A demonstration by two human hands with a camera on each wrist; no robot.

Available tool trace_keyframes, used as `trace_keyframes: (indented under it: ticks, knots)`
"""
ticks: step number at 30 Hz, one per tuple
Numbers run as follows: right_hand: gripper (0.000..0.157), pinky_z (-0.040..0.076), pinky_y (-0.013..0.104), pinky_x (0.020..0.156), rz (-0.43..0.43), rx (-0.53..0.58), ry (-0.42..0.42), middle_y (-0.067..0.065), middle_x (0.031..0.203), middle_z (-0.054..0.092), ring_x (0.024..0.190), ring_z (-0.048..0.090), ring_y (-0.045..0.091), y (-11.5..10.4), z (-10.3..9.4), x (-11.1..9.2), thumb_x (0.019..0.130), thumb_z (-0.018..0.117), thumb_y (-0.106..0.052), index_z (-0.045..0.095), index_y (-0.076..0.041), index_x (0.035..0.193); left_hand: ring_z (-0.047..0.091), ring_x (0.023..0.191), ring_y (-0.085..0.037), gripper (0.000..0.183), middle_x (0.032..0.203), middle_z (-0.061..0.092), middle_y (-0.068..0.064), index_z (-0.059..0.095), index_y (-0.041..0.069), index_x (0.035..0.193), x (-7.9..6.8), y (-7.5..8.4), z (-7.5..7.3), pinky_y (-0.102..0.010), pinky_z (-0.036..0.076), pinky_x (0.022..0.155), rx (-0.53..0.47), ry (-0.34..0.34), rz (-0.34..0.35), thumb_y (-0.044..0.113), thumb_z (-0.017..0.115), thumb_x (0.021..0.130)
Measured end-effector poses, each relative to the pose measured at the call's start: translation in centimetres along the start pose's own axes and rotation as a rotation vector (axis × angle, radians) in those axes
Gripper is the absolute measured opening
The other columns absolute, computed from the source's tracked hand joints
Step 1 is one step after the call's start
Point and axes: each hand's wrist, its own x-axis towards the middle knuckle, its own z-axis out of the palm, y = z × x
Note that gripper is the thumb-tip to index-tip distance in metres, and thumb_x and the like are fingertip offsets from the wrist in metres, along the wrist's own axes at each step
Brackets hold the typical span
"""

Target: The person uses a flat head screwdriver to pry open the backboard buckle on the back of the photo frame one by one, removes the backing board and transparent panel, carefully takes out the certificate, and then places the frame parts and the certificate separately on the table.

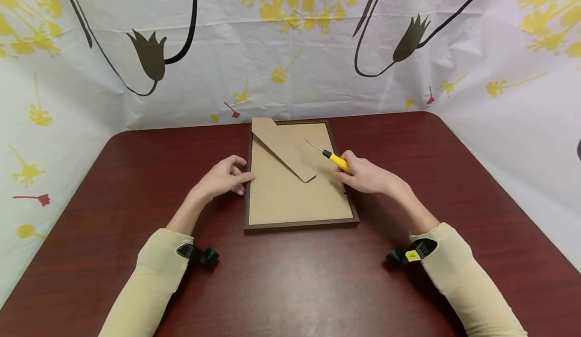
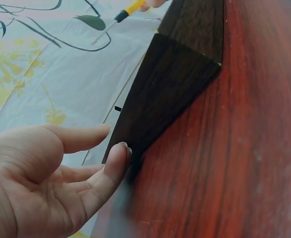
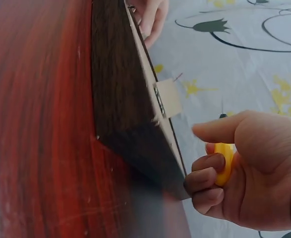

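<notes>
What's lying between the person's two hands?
The head view shows a brown-backed frame, its flap on top, and the yellow screwdriver in the right hand.

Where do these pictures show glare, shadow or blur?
Head view: pale glare on the near table, soft shadow between the dark frame and right forearm; left wrist view: hazy blur just below the left fingertips; right wrist view: hazy patch at bottom centre, below the frame.
</notes>
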Motion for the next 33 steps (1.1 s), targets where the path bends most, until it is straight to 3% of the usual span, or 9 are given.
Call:
trace_keyframes:
  ticks: [9,17,24,28,33]
  knots:
    - [0.021,0.038,0.033,0.066,-0.019,-0.006,-0.073,0.007,0.079,0.049,0.068,0.045,0.019,0.6,0.1,0.4,0.097,0.058,-0.003,0.045,0.0,0.113,0.065,0.063,-0.016,0.059,0.095,0.058,-0.018,0.036,-0.011,0.143,-0.2,0.0,0.0,-0.03,0.059,0.067,0.0,-0.017,-0.025,0.01,0.067,0.098]
    - [0.018,0.05,0.032,0.059,0.013,0.113,-0.117,0.01,0.082,0.065,0.067,0.057,0.022,1.1,-0.1,0.3,0.1,0.052,0.0,0.042,-0.001,0.115,0.066,0.063,-0.014,0.066,0.095,0.057,-0.017,0.027,-0.013,0.146,-0.3,0.5,0.1,-0.028,0.059,0.068,-0.044,-0.078,-0.077,0.006,0.067,0.097]
    - [0.026,0.05,0.035,0.063,0.044,0.101,-0.077,0.013,0.088,0.055,0.067,0.055,0.023,2.4,-0.5,0.2,0.103,0.055,-0.007,0.037,0.0,0.119,0.07,0.067,-0.014,0.071,0.095,0.06,-0.016,0.025,-0.013,0.143,-0.8,1.5,0.7,-0.034,0.058,0.083,0.076,-0.11,-0.106,0.012,0.071,0.095]
    - [0.027,0.053,0.035,0.063,0.056,0.114,-0.085,0.013,0.086,0.053,0.066,0.057,0.023,2.9,-0.6,0.2,0.103,0.057,-0.011,0.038,0.001,0.118,0.071,0.067,-0.015,0.07,0.096,0.063,-0.016,0.03,-0.01,0.142,-0.8,1.4,0.8,-0.037,0.055,0.09,0.107,-0.074,-0.12,0.018,0.073,0.095]
    - [0.029,0.054,0.034,0.062,0.039,0.147,-0.142,0.012,0.082,0.052,0.066,0.058,0.023,2.8,-0.9,0.1,0.098,0.06,-0.006,0.039,0.001,0.117,0.07,0.063,-0.014,0.061,0.099,0.064,-0.018,0.037,-0.006,0.14,-0.5,0.7,0.6,-0.037,0.056,0.087,0.1,0.021,-0.099,0.023,0.07,0.098]
